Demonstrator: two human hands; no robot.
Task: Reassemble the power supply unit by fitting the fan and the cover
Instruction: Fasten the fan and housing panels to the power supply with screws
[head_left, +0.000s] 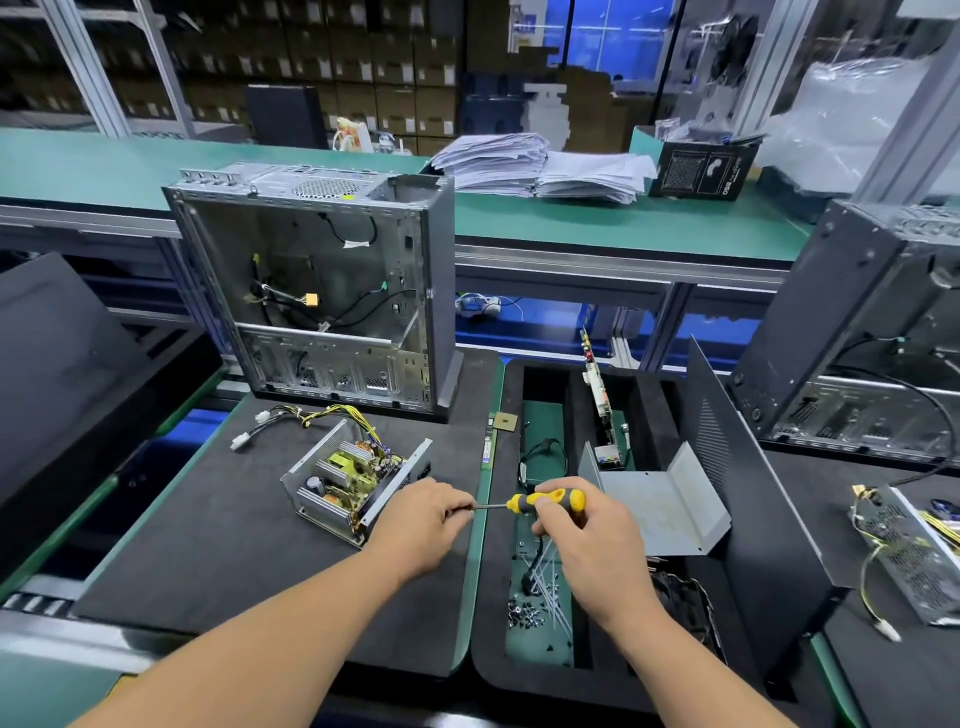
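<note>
The open power supply unit (347, 475) lies on a dark foam mat, its circuit board exposed and its yellow and black cables (306, 415) trailing to the back left. Its bent grey metal cover (662, 506) rests in the tray to the right. A black fan (685, 605) shows partly behind my right forearm. My right hand (576, 535) grips the yellow and black handle of a screwdriver (545, 501). My left hand (423, 519) pinches the tip of its metal shaft, just right of the unit.
An empty computer case (322, 291) stands upright behind the unit. The black foam tray (498, 597) holds several loose screws (527, 613), a cable and an expansion card (602, 400). A dark side panel (737, 467) leans at right. Another case and power supply (909, 556) sit far right.
</note>
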